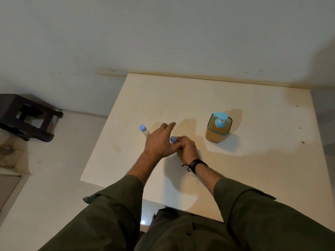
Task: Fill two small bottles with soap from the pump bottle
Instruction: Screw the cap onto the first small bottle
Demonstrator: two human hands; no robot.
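Note:
A square clear pump bottle (217, 130) of amber soap with a light-blue pump head stands on the cream table (253, 169) at the right. One small white bottle with a blue cap (144, 130) stands alone at the left. A second small bottle with a blue cap (173, 139) sits between my hands; only its cap shows. My right hand (186, 148) curls its fingers round this bottle. My left hand (159, 140) lies over it with the fingers stretched forward, hiding its body.
The table's far edge meets a pale wall. A dark stool (27, 117) stands on the floor to the left of the table. Bare tabletop lies between the hands and the pump bottle and along the right side.

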